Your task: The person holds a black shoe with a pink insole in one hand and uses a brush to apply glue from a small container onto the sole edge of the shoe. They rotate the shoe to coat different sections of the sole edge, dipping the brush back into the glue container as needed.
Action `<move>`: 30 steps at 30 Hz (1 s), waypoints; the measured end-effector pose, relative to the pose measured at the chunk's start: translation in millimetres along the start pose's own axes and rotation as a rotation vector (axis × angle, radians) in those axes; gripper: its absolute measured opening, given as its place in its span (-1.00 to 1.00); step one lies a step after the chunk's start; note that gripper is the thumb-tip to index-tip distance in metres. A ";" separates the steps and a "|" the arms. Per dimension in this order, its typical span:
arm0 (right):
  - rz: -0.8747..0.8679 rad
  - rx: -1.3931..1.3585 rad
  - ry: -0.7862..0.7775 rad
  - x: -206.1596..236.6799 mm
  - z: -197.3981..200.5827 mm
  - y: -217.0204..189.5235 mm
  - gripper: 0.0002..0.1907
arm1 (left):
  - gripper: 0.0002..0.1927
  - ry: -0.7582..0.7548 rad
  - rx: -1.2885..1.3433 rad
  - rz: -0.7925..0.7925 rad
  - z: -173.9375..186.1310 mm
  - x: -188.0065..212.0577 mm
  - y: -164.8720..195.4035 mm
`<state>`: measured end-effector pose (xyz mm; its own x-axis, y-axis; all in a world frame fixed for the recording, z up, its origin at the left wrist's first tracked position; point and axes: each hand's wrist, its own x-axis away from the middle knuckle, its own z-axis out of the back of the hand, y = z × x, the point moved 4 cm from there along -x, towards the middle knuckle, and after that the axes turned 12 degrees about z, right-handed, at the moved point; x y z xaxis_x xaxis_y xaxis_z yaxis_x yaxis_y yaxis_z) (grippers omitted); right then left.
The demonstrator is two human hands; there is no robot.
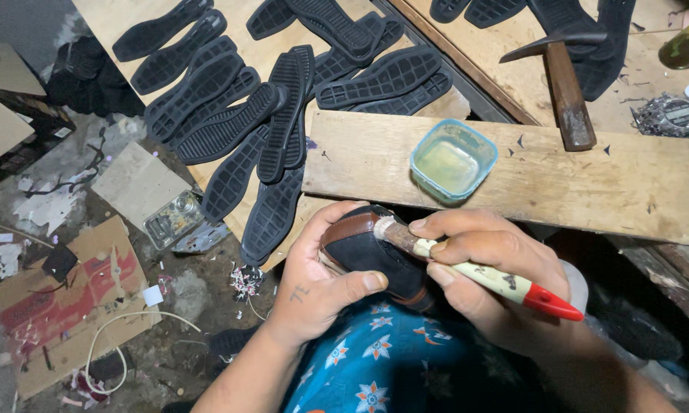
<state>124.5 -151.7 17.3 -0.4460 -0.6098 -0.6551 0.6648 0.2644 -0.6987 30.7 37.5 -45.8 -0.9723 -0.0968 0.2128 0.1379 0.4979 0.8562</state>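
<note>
Wooden plank (513,180), right hand (490,260) gripping brush (474,271)

Bare wood is seen along the plank (528,183) across the frame's middle right, between the square tub of glue (453,160) and the hammer (566,92) at upper right, and rightward past the hammer's handle. The upper left and centre are blocked by overlapping black soles (268,115), with little board left open between them. The lower left floor is strewn with cardboard (69,306), a white cord (130,329) and scraps.
</note>
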 end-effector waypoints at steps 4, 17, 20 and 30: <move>0.011 0.005 -0.011 -2.1 -0.5 3.4 -0.78 | -0.23 0.014 0.007 -0.008 0.9 -2.0 -0.8; -0.026 -0.145 -0.044 -1.4 1.0 15.6 -0.77 | -0.27 -0.003 0.143 0.017 -0.7 -5.9 -2.3; -0.041 -0.189 -0.062 -0.7 2.1 19.6 -0.76 | -0.30 -0.021 0.167 0.000 -0.8 -6.4 -2.3; -0.202 -0.388 0.134 0.0 11.6 40.0 -0.82 | -0.40 0.061 0.432 -0.001 20.3 -29.8 -22.2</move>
<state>158.0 -149.8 -7.3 -0.6338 -0.5829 -0.5085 0.2941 0.4265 -0.8553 52.8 46.8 -80.7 -0.9576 -0.1420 0.2508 0.0325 0.8115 0.5835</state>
